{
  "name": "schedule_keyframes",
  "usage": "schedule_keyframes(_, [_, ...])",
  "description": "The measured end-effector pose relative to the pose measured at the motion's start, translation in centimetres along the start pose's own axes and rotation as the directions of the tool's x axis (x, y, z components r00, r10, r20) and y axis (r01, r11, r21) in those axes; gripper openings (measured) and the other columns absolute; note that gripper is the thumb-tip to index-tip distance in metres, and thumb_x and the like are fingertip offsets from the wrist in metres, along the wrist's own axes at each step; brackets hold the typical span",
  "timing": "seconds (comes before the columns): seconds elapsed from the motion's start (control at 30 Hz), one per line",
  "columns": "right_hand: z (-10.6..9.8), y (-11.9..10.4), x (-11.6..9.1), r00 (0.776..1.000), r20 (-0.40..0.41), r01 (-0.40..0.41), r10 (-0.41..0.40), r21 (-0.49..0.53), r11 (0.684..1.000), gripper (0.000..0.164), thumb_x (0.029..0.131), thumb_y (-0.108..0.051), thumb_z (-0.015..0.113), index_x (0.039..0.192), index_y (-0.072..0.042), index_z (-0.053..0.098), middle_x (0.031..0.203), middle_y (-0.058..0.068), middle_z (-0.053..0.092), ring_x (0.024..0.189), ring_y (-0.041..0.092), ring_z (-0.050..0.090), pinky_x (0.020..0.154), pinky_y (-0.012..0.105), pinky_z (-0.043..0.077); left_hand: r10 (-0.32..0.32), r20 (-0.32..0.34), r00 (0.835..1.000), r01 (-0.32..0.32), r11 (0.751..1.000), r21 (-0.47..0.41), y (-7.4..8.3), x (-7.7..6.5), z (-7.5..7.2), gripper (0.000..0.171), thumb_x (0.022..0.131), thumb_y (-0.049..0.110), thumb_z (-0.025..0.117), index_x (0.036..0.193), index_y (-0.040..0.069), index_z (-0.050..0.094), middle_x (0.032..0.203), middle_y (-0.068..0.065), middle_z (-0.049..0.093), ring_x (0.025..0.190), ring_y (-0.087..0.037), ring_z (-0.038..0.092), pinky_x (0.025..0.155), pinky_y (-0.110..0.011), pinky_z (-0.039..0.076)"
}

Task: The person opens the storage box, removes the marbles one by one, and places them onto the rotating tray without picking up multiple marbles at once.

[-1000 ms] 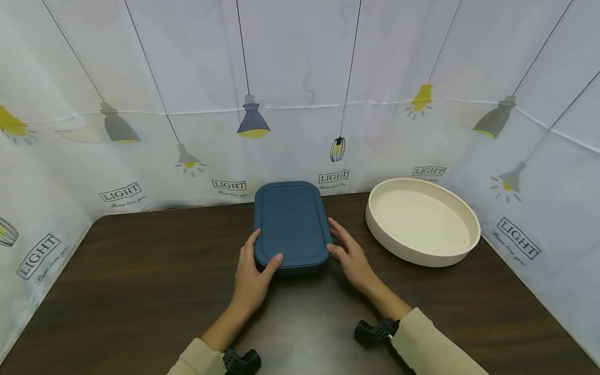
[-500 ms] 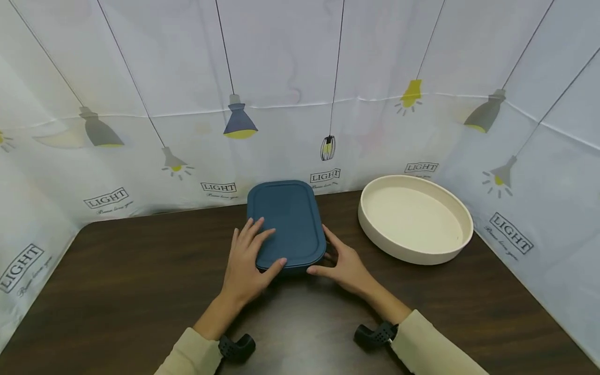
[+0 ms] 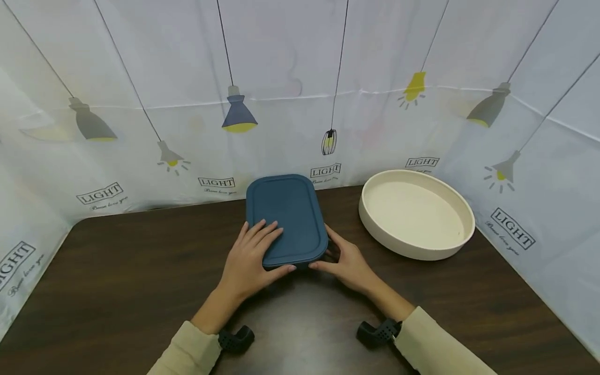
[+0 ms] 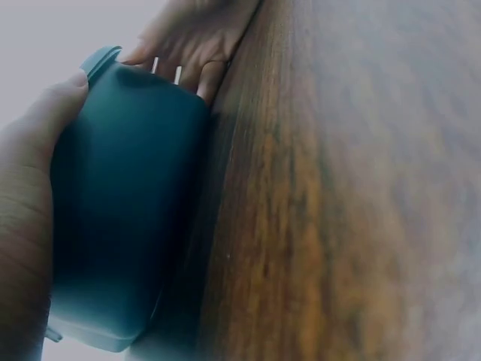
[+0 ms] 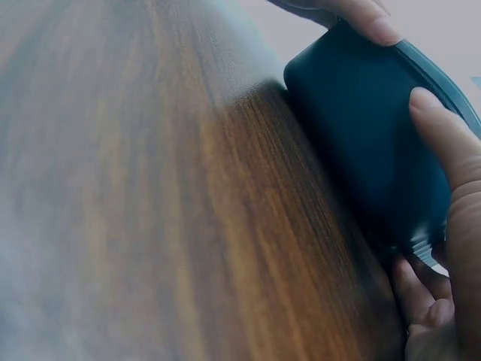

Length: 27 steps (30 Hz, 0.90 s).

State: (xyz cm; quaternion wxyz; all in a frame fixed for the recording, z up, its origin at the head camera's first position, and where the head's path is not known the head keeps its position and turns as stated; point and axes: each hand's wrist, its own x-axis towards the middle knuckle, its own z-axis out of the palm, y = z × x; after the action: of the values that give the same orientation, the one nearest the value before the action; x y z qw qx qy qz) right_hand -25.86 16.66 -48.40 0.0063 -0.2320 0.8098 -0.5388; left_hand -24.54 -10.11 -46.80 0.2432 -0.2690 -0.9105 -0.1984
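Observation:
A dark blue rectangular lidded food container [image 3: 286, 213] stands on the table near the back wall. My left hand [image 3: 248, 260] lies over its front left corner, fingers extended on the lid and thumb at the front edge. At the front right corner my right hand [image 3: 349, 265] grips the container, thumb on the front wall and fingers curled along the right side. The right wrist view shows that thumb [image 5: 440, 135] against the container's wall [image 5: 368, 128]. The lid sits level over the body, whose front wall fills much of the left wrist view [image 4: 128, 180].
A round cream tray [image 3: 417, 213] with a raised rim stands to the right of the container. The dark wood table [image 3: 140, 281] ends at a white curtain [image 3: 281, 47] printed with hanging lamps, which runs along the back and both sides.
My left hand has shifted from the container's left side onto the lid. My right thumb has moved from the right edge to the front wall. The container has stayed about where it was.

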Motion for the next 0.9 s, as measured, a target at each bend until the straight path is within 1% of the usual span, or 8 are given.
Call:
schedule_keyframes(0.13, [-0.11,0.08,0.12,1.000,0.002,0.020,-0.020,0.001,1.000,0.098,0.083,-0.021,0.084,0.161,-0.024,0.025,0.162,0.006,0.038,0.144,0.027,0.047,0.110,0.037,0.048,0.005,0.016,1.000,-0.005,1.000,-0.004,-0.04,0.27,-0.20,0.082,0.081,0.068,0.072,0.144,0.018,0.057,0.151,-0.004,0.055,0.147,-0.029,0.044,0.125,-0.055,0.023])
schedule_keyframes(0.2, [-0.13,0.08,0.17,1.000,0.005,0.026,-0.026,0.003,1.000,0.096,0.084,-0.020,0.083,0.161,-0.025,0.026,0.162,0.006,0.040,0.144,0.026,0.047,0.110,0.036,0.048,0.003,0.026,1.000,-0.003,1.000,-0.009,-0.08,0.30,-0.24,0.081,0.081,0.066,0.073,0.144,0.018,0.058,0.152,-0.004,0.054,0.147,-0.029,0.043,0.125,-0.056,0.022])
schedule_keyframes(0.3, [-0.14,0.00,0.21,1.000,0.005,0.031,-0.031,-0.003,1.000,0.094,0.084,-0.020,0.083,0.160,-0.024,0.028,0.160,0.006,0.042,0.143,0.025,0.049,0.109,0.034,0.048,0.002,0.030,1.000,-0.002,1.000,-0.009,-0.15,0.28,-0.27,0.080,0.082,0.069,0.069,0.144,0.018,0.058,0.153,-0.003,0.054,0.147,-0.028,0.043,0.125,-0.056,0.022])
schedule_keyframes(0.47, [-0.10,-0.07,0.28,0.999,0.008,0.038,-0.038,-0.001,0.999,0.092,0.085,-0.020,0.083,0.160,-0.023,0.030,0.159,0.007,0.044,0.142,0.025,0.050,0.108,0.032,0.049,0.003,0.015,1.000,-0.002,0.999,-0.034,-0.18,0.23,-0.35,0.081,0.086,0.074,0.060,0.144,0.018,0.058,0.152,-0.004,0.054,0.146,-0.029,0.044,0.124,-0.057,0.023])
schedule_keyframes(0.6, [-0.10,0.03,0.20,0.999,0.010,0.038,-0.038,-0.001,0.999,0.091,0.086,-0.020,0.082,0.160,-0.021,0.030,0.159,0.009,0.044,0.141,0.026,0.051,0.108,0.034,0.049,-0.012,0.015,1.000,0.013,0.999,-0.051,-0.16,0.13,-0.27,0.079,0.084,0.068,0.068,0.144,0.017,0.057,0.152,-0.004,0.054,0.147,-0.029,0.044,0.124,-0.058,0.023])
schedule_keyframes(0.73, [-0.07,0.08,0.13,1.000,0.008,0.028,-0.028,-0.013,1.000,0.090,0.086,-0.021,0.082,0.160,-0.021,0.030,0.158,0.008,0.045,0.140,0.025,0.052,0.108,0.035,0.050,-0.025,0.019,1.000,0.026,0.998,-0.064,-0.02,0.09,-0.26,0.077,0.082,0.059,0.076,0.144,0.017,0.057,0.153,-0.004,0.053,0.147,-0.029,0.043,0.124,-0.058,0.022])
schedule_keyframes(0.8, [-0.06,0.09,0.08,1.000,0.008,0.023,-0.023,-0.015,1.000,0.090,0.086,-0.021,0.082,0.159,-0.021,0.031,0.158,0.008,0.046,0.140,0.025,0.052,0.108,0.035,0.050,-0.030,0.022,0.999,0.031,0.997,-0.074,0.08,0.10,-0.30,0.077,0.082,0.056,0.077,0.144,0.017,0.057,0.153,-0.004,0.053,0.147,-0.029,0.043,0.124,-0.059,0.022])
schedule_keyframes(0.9, [-0.08,0.08,-0.01,1.000,0.007,0.017,-0.016,-0.016,1.000,0.091,0.085,-0.021,0.083,0.159,-0.019,0.030,0.157,0.009,0.046,0.140,0.025,0.052,0.107,0.034,0.050,-0.033,0.027,0.999,0.035,0.996,-0.084,0.22,0.14,-0.37,0.076,0.084,0.058,0.074,0.145,0.017,0.056,0.154,-0.004,0.052,0.148,-0.030,0.042,0.124,-0.060,0.022])
